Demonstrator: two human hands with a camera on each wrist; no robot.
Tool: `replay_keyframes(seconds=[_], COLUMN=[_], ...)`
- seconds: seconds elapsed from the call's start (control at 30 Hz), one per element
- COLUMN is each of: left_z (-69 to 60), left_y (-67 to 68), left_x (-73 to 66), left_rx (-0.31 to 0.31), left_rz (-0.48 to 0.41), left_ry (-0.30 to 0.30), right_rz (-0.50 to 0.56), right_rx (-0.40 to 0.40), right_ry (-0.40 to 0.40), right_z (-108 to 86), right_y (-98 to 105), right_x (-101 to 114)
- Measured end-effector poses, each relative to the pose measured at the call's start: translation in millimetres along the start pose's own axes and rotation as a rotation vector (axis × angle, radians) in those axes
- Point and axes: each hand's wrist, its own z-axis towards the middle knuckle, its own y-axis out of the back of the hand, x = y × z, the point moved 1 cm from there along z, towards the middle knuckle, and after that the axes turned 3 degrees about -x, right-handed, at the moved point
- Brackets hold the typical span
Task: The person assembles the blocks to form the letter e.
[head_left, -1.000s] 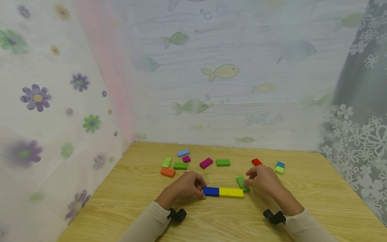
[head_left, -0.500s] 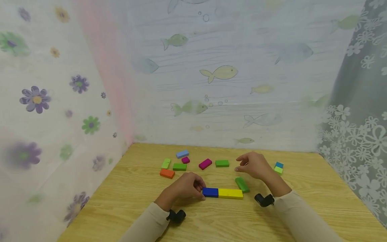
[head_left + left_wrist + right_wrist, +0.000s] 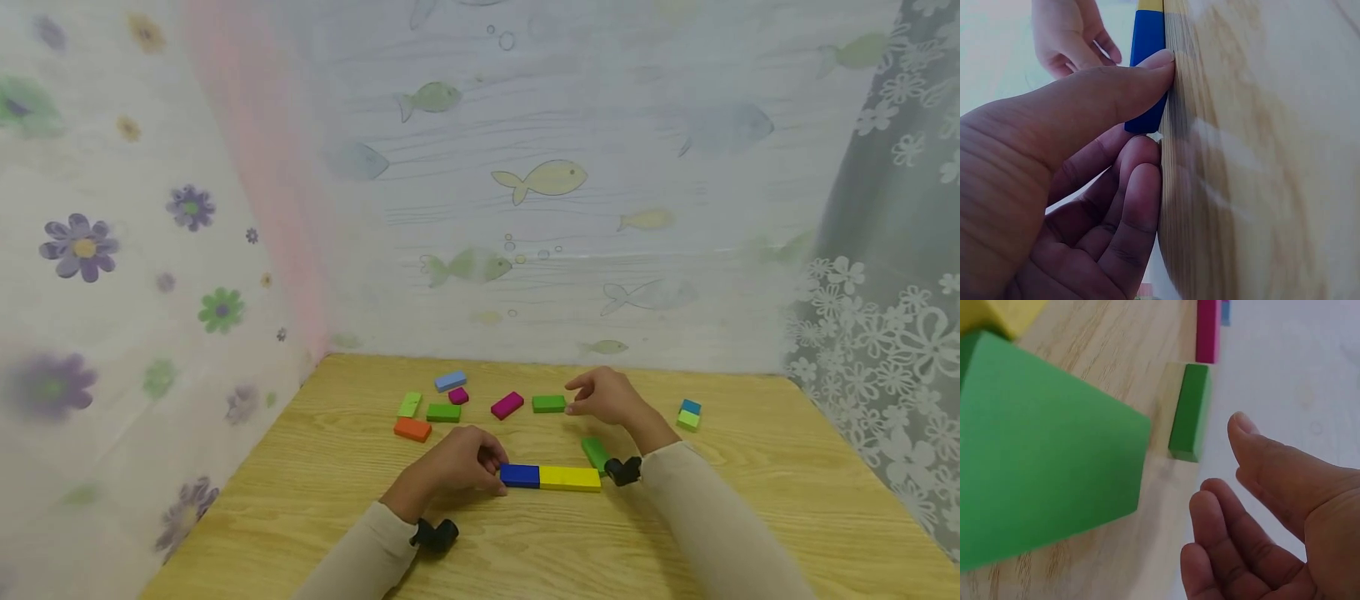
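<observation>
In the head view my left hand [image 3: 461,460] pinches the left end of a dark blue block [image 3: 519,476], and the left wrist view shows the thumb across that block [image 3: 1147,44]. A longer yellow block [image 3: 570,478] lies end to end with the blue one. My right hand [image 3: 606,397], fingers apart and holding nothing, hovers just right of a green block [image 3: 549,404]; the right wrist view has this green block [image 3: 1190,412] left of the hand [image 3: 1266,537]. Another green block [image 3: 596,454] lies slanted near the yellow block's right end.
Behind my left hand lie an orange block [image 3: 412,429], a lime block [image 3: 409,405], a green block [image 3: 444,412], a small magenta block [image 3: 458,396] and a light blue block [image 3: 451,381]. A magenta block [image 3: 507,406] is mid-table; a blue-and-lime pair [image 3: 688,415] stands right.
My right hand has moved from the slanted green block back and left to the rear green block. The red block seen at first is out of sight. My left hand keeps its pinch.
</observation>
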Motion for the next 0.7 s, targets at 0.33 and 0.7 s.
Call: replay_keyframes(seconds=[0.33, 0.7], left_z=[-1.0, -0.3], left_y=[0.8, 1.6], left_x=[0.2, -0.4], left_rx=[0.012, 0.016], left_rz=[0.0, -0.013], left_ry=[-0.003, -0.002], right_rz=[0.024, -0.025], right_rx=[0.06, 0.061], right_ry=[-0.047, -0.106], right_z=[14.6, 24.0], right_y=[-11, -21], right_x=[-11, -4])
